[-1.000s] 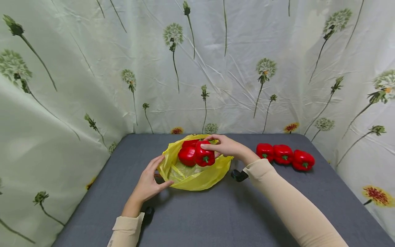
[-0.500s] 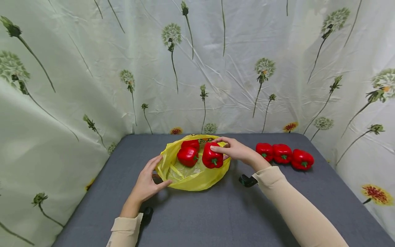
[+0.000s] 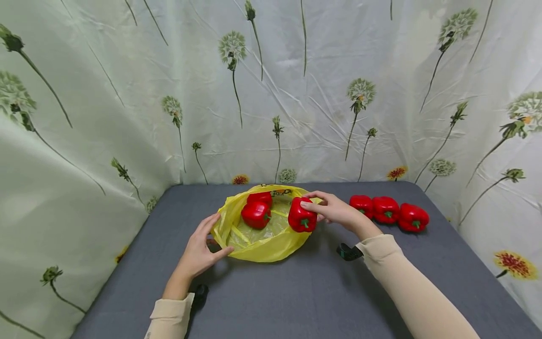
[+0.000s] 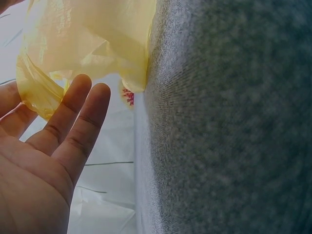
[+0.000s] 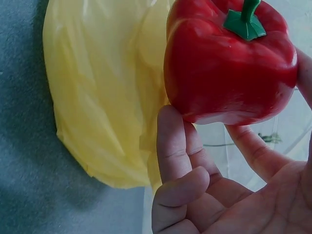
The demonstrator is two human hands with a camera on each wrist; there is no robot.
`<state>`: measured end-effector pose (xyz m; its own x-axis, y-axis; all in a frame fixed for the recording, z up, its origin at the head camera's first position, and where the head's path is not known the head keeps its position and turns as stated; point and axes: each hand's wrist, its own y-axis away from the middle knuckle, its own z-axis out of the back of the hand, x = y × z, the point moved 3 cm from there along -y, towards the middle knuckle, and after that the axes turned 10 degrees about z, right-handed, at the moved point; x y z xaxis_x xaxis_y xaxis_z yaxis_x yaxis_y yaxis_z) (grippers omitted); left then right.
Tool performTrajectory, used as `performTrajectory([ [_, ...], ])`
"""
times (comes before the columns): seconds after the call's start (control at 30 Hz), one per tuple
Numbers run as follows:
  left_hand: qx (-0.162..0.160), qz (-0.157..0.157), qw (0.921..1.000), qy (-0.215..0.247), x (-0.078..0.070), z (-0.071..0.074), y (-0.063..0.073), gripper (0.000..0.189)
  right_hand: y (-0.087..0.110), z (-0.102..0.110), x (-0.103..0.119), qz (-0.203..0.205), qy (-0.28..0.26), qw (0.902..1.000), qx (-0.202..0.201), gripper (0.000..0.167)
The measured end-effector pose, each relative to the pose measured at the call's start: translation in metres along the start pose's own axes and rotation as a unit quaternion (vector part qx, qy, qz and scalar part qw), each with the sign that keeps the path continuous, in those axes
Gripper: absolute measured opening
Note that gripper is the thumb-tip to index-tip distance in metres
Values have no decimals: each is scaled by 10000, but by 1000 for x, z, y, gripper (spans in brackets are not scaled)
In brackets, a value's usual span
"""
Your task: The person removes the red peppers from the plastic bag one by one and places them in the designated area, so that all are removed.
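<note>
A red bell pepper (image 3: 302,214) with a green stem is held by my right hand (image 3: 336,211), over the right rim of a yellow plastic bag (image 3: 271,249). In the right wrist view the fingertips support the pepper (image 5: 229,68) from below, with the bag (image 5: 97,97) beside it. Two more red peppers (image 3: 256,214) lie inside the bag, whose mouth is spread wide. At the bag's left side, my left hand (image 3: 199,252) touches the rim with fingers and thumb spread apart. The left wrist view shows its fingers fairly straight against the yellow film (image 4: 92,44).
Several red peppers sit to the right; three stand in a row, the middle pepper (image 3: 385,210) touching its neighbours. They rest on a dark grey table (image 3: 271,301). A white floral curtain (image 3: 322,94) hangs behind and along the sides.
My right hand has carried its pepper rightward, from beside the other peppers in the bag to over the right rim. The left hand stays at the bag's left side.
</note>
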<state>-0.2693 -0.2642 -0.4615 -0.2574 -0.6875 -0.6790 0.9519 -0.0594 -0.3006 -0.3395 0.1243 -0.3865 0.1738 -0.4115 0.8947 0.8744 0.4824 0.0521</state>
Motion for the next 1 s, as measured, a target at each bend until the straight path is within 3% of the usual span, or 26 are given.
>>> performTrajectory([
  [0.47, 26, 54, 10000, -57, 0, -1, 0, 98, 13, 15, -21, -385, -62, 9990, -214, 67],
  [1.0, 73, 103, 9999, -75, -1, 0, 0, 97, 29, 25, -36, -370, 90, 9989, -263, 69],
])
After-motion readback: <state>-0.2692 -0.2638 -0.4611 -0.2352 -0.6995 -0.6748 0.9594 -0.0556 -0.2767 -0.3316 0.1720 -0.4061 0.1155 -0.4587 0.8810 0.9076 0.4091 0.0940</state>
